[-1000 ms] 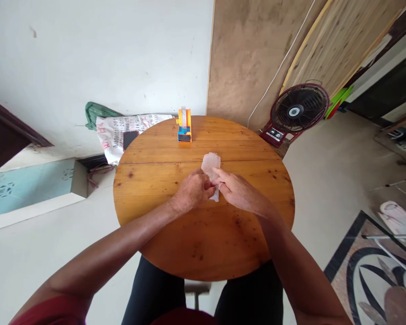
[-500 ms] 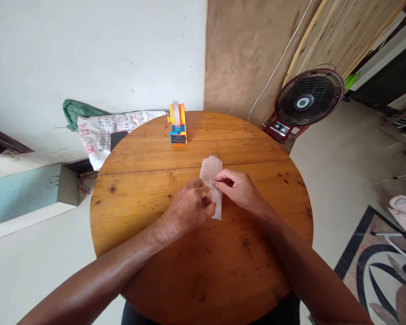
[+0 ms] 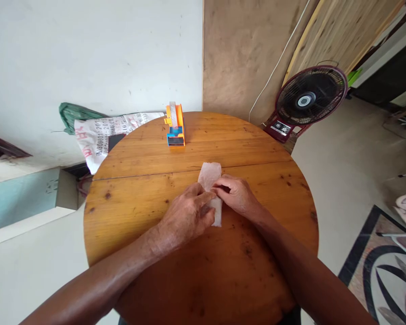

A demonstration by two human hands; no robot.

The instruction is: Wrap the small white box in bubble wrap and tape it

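Note:
A whitish, textured strip of bubble wrap (image 3: pixel 210 174) lies lengthwise on the round wooden table (image 3: pixel 138 194), its far end spread and its middle covered by my fingers. My left hand (image 3: pixel 191 210) is curled over the strip's left side, holding it; the index finger reaches across to the right fingertips, with the thumb lower down. From the right, my right hand (image 3: pixel 237 194) pinches the strip near its middle, thumb and index finger together. The fingertips of both hands meet there, and what exactly lies between them is too small to make out.
An orange and blue tape dispenser (image 3: pixel 176 126) with a roll of tape stands at the table's far edge. Behind the table's right edge is a dark red fan (image 3: pixel 306 99). A printed white sack (image 3: pixel 91 140) and a green bag (image 3: pixel 77 115) lie by the wall at left.
My left index finger has straightened and moved across to meet my right fingertips over the strip. My right hand keeps its pinch near the middle. The view has shifted slightly.

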